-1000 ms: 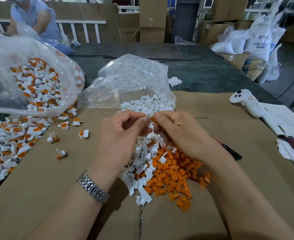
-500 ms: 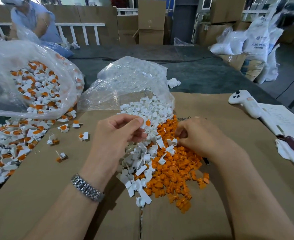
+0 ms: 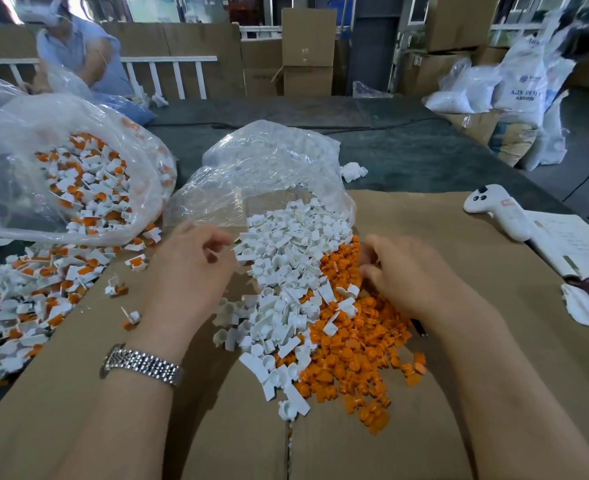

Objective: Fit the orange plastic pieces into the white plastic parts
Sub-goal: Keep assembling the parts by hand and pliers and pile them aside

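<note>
A: State the position of both hands, nearest items first.

B: The left hand [image 3: 196,268], with a wristwatch [image 3: 142,364] on its wrist, hovers just left of the white plastic parts [image 3: 286,271]. Its fingers [image 3: 213,237] are loosely curled and hold nothing visible. The right hand [image 3: 407,275] rests on the orange plastic pieces [image 3: 348,344]; its fingers are curled down into the heap. Whether they pinch a piece cannot be told.

A: Why is the stock laid out this way?

B: By judgement, each heap lies under the hand that draws from it: white parts to the left, orange to the right, both on the cardboard sheet [image 3: 424,427] covering the bench. The white parts spill from the clear bag [image 3: 269,174], so the supply feeds toward the worker.

A: Where does finished work go?

B: Assembled units [image 3: 26,299] lie in a loose spread at the left edge, with more in the large bag [image 3: 78,174] beyond. A white controller [image 3: 497,213] lies to the right, well apart. Another person [image 3: 78,53] sits at the far side.

A: What differs from half a second ago?

B: The left hand then held a fitted white part with an orange insert; that part is now gone from it. The right hand was already down at the orange heap.
</note>
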A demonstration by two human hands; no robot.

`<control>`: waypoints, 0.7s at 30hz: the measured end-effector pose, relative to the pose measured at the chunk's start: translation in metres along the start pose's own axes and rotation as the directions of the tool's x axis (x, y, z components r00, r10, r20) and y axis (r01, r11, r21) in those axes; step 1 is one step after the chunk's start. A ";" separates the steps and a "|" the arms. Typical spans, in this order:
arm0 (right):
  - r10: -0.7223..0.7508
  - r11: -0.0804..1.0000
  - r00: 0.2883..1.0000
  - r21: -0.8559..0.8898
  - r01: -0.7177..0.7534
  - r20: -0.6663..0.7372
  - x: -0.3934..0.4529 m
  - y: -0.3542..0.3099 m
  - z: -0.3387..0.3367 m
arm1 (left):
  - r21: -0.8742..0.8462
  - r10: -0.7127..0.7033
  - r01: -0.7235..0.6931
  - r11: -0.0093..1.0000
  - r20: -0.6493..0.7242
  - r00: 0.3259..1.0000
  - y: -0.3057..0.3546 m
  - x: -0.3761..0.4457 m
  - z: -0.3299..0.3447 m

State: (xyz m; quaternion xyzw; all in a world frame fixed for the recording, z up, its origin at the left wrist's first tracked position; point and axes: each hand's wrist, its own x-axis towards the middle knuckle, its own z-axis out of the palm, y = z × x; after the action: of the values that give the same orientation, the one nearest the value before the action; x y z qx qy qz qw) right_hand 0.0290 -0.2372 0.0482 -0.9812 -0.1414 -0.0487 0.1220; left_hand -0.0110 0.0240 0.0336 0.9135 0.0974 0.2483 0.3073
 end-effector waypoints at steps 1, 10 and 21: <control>0.013 0.999 0.999 0.040 -0.012 -0.031 0.001 0.000 -0.001 | -0.008 0.018 -0.018 1.000 0.082 0.996 0.002 -0.001 0.003; -0.020 0.961 0.986 0.269 0.064 -0.164 0.001 -0.008 -0.006 | 0.124 0.129 -0.173 0.977 0.303 0.944 0.003 -0.005 0.025; -0.054 0.960 0.977 0.259 0.108 -0.206 0.000 -0.013 -0.003 | 0.148 0.206 -0.234 0.961 0.182 0.961 0.008 -0.009 0.022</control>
State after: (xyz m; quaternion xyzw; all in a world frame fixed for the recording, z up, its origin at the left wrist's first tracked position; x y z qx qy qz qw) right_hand 0.0256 -0.2260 0.0542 -0.9393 -0.1740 -0.1308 0.2654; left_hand -0.0067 0.0037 0.0196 0.9587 -0.0104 0.1953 0.2066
